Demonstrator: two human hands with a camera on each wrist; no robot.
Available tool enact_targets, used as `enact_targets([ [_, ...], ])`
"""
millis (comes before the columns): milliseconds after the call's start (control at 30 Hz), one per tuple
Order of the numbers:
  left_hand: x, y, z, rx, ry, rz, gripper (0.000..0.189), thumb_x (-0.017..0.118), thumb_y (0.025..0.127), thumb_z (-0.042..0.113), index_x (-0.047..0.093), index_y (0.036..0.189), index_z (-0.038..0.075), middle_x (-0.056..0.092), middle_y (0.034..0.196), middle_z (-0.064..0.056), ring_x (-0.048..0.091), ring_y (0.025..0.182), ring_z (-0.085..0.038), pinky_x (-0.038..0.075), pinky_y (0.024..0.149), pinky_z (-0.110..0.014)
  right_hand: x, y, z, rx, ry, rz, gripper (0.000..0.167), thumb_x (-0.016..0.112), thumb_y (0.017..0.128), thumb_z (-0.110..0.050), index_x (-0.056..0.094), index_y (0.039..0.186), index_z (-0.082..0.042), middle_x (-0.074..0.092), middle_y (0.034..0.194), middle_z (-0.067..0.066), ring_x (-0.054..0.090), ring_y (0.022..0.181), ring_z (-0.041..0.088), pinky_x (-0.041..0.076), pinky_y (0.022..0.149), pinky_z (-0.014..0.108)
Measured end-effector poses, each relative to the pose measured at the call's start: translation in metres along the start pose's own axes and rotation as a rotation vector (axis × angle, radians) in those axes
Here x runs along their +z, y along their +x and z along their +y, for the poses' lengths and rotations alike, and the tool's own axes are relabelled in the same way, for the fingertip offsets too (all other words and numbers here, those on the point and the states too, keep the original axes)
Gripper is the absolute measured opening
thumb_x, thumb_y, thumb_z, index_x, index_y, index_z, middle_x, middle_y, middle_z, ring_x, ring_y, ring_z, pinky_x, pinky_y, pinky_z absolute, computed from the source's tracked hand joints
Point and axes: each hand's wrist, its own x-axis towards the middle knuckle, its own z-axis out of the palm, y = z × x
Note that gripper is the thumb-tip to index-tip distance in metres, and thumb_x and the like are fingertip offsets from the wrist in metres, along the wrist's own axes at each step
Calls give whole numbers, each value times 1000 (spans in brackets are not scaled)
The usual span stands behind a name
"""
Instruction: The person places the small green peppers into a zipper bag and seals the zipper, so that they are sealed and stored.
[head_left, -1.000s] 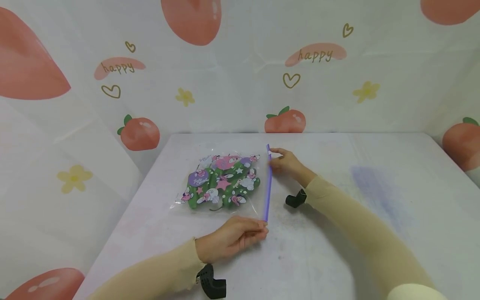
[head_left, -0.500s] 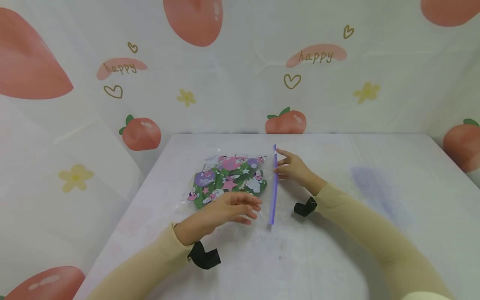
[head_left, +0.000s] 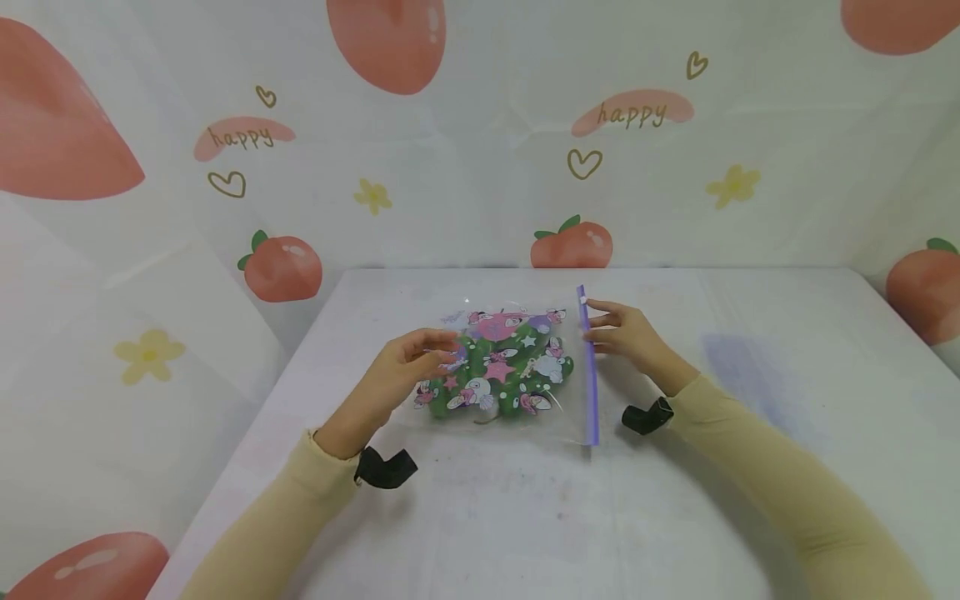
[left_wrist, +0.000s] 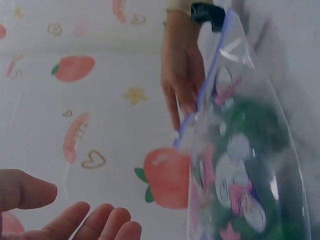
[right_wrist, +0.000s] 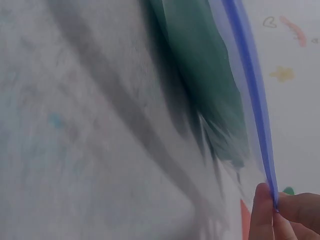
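Note:
A clear zip bag (head_left: 498,371), printed with pink stars and cartoon figures, holds several green things; a thin curved stem pokes out at its near side. Its purple zip strip (head_left: 590,375) runs along the right end. With thumb and fingertips my right hand (head_left: 630,337) pinches that strip near its far end; the right wrist view shows the purple edge (right_wrist: 255,100) between the fingers. My left hand (head_left: 397,371) hovers at the bag's left end, fingers loosely bent over it. In the left wrist view the thumb and fingers stand apart with nothing between them.
The bag is over a white table (head_left: 510,517) with a faint blue smear (head_left: 753,383) on the right. A white backdrop (head_left: 480,167) printed with peaches, hearts and flowers rises behind. A black wrist-camera mount (head_left: 386,468) sits below the left wrist, another (head_left: 647,417) below the right.
The bag has slid to the right along with my right hand on its strip. My left hand has let go of the strip's near end and moved left and away to the bag's left end.

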Motion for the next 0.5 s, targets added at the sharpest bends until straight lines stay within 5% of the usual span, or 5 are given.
enact_targets([
  [267,-13,8,-14,-10,8,87,40,43,100,9,45,139,-2,50,137,-25,51,126,-37,42,105,-45,-25,-11,8,-6,-28,24,63,64,90,-2,36,147,2,52,129,34,63,83,0,55,81,24],
  [500,-18,11,-24,-52,-12,109,41,43,101,10,43,140,-3,48,138,-26,50,128,-36,40,107,-45,-45,-17,13,-7,-26,33,63,66,90,-5,36,145,4,66,101,5,64,79,-1,55,75,20],
])
